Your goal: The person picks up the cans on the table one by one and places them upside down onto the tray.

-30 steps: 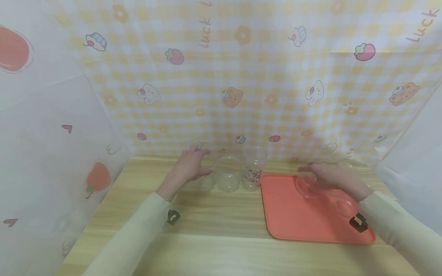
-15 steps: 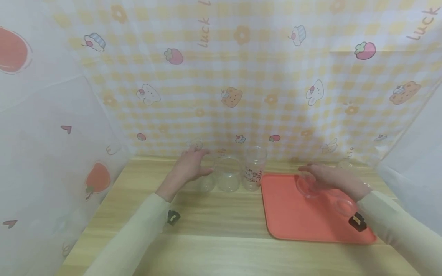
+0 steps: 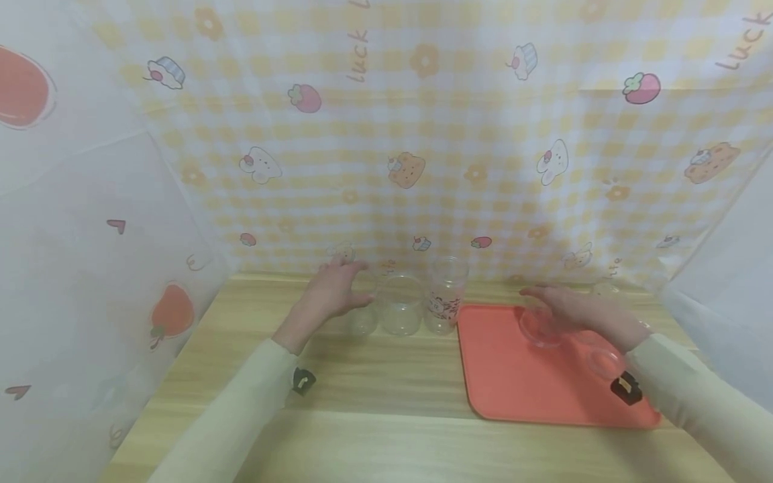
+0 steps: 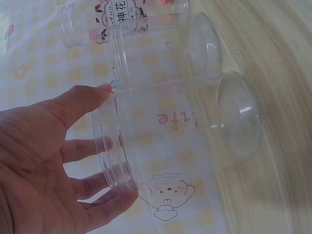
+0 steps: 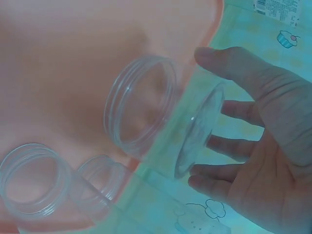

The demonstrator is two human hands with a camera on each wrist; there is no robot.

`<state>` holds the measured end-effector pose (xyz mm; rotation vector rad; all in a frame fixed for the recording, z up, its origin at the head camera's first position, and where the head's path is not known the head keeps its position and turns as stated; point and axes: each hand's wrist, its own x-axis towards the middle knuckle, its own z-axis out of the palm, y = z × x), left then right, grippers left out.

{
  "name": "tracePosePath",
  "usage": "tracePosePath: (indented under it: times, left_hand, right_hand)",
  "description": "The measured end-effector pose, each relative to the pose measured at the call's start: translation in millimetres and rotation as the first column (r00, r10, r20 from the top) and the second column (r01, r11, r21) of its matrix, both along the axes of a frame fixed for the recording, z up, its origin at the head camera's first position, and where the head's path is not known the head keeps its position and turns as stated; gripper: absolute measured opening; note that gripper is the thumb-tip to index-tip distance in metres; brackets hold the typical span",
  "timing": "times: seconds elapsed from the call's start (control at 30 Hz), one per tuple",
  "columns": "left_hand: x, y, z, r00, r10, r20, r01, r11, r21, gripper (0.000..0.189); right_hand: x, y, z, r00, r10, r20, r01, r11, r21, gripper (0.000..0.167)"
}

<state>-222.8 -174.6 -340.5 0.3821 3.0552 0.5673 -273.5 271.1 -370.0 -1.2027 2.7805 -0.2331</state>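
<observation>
Upright on the table, a clear plastic jar (image 4: 180,126) stands at the left end of a row. My left hand (image 3: 329,290) grips it by the threaded mouth, thumb on one side and fingers on the other. Beside it are a wider clear jar (image 3: 401,312) and a taller jar with a printed label (image 3: 445,305). On the red tray (image 3: 513,382) a clear jar (image 5: 141,105) is turned mouth down. My right hand (image 3: 580,312) holds it from above near its base, thumb and fingers spread around it.
Two more clear jars (image 5: 36,180) with threaded mouths stand inverted on the tray, close to my right wrist. A yellow checked cloth (image 3: 423,168) hangs right behind the table (image 3: 374,389). White sheets (image 3: 90,302) close off the sides.
</observation>
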Motion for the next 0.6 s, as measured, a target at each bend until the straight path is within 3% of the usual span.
tracePosePath:
  times: [0.17,0.37,0.6]
  left_hand:
    - [0.9,0.2,0.7,1.000,0.003,-0.002,-0.003,1.000,0.001,0.070]
    - [0.5,0.5,-0.2,1.000,0.014,0.006,-0.014,1.000,-0.003,0.071]
    - [0.6,0.4,-0.6,1.000,0.021,0.007,-0.021,1.000,-0.009,0.071]
  right_hand:
    - [-1.2,-0.4,3.8,0.999,-0.018,0.041,0.019,0.999,-0.048,0.064]
    - [0.8,2.4,8.0,0.999,0.015,-0.048,-0.021,0.993,-0.113,0.060]
    - [7.4,4.0,16.2,0.998,-0.057,0.002,0.056,0.991,-0.118,0.061]
